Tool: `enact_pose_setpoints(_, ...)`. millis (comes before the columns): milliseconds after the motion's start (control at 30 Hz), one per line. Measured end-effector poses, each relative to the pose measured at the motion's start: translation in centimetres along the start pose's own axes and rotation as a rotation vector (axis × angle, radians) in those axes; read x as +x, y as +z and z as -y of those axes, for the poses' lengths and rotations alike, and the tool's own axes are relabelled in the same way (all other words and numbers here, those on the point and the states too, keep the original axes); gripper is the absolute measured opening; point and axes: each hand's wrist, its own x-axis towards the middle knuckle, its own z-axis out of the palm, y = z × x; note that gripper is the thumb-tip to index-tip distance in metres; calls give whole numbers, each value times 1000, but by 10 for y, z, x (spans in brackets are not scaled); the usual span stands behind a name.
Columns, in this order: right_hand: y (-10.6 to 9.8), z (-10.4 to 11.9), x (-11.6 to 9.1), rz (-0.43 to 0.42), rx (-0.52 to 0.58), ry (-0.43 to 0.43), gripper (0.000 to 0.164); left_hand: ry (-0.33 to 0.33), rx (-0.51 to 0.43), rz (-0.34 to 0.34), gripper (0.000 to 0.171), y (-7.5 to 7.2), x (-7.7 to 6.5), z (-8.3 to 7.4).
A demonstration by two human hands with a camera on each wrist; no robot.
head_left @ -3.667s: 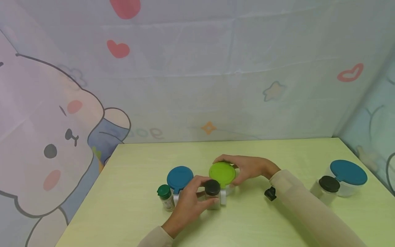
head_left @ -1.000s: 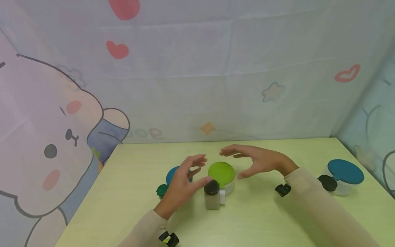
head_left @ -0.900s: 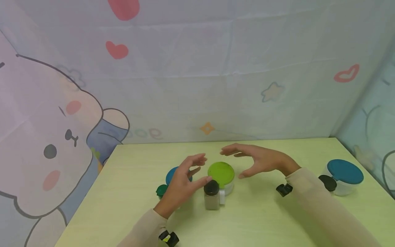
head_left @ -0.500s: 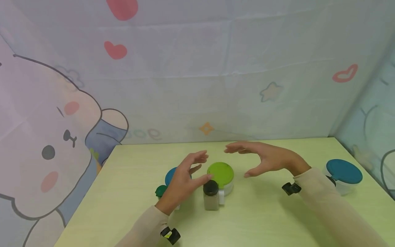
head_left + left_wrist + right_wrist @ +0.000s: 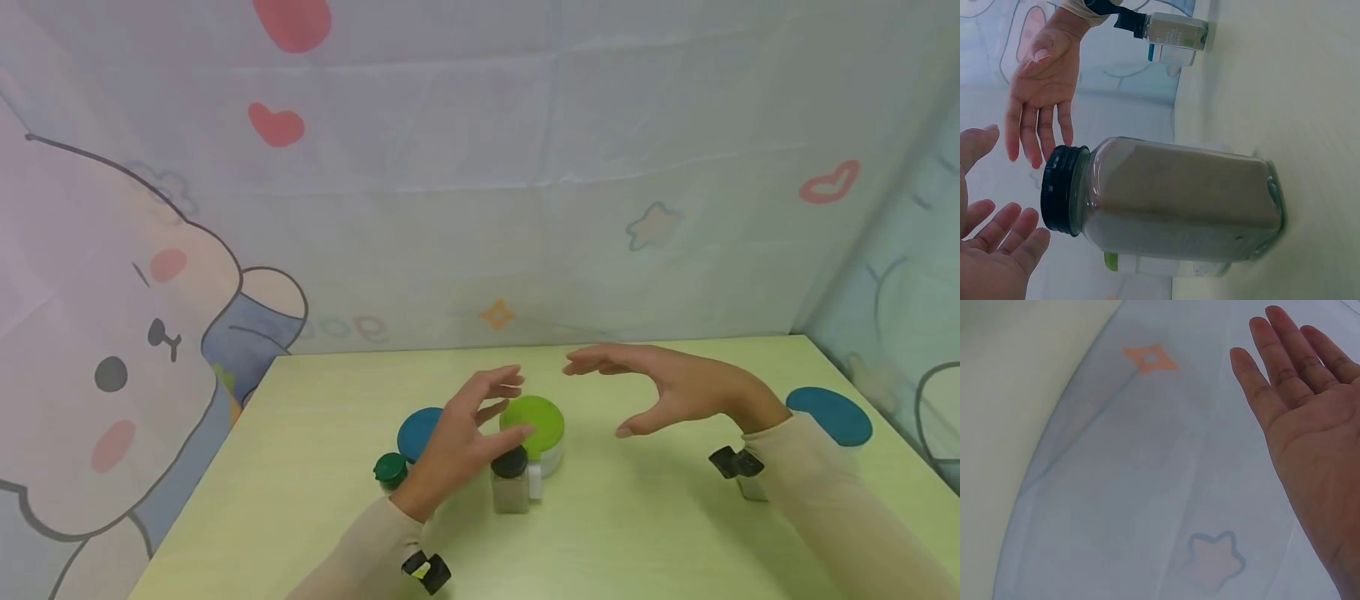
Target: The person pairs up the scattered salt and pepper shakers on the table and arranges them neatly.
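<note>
On the table (image 5: pixel 315 467), the black-capped jar (image 5: pixel 511 483) stands upright, cap upward.

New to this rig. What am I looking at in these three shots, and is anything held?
No machine: a person works with bare hands. The wide shot comes from a head camera; the other two from cameras strapped to each wrist. The left hand and right hand hover open above a green table, with no grip on anything. Between them stand a black-capped jar of brownish powder and a green-lidded tub. A blue lid and a small green-capped bottle sit left of them. The left wrist view shows the jar sideways; the right shows only palm and backdrop.
</note>
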Motion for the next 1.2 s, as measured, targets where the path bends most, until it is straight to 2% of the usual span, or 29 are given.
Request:
enact_pose_setpoints(200,-6,4,-17,-17,-34,11,85,24,-16,17,67,6,3,-4)
enact_pose_setpoints(467,-11,1,-41,-56,-51,-15,87,40,-39,52,65,14,9,-11)
enact_pose_setpoints(833,-13,-12,-79,-140,-31,42,88,73,-90,92,66,37,19,-16)
enact_pose_setpoints(1200,-16,-25,-111,-199,-8,24,87,130,-117,128,65,61,26,-22)
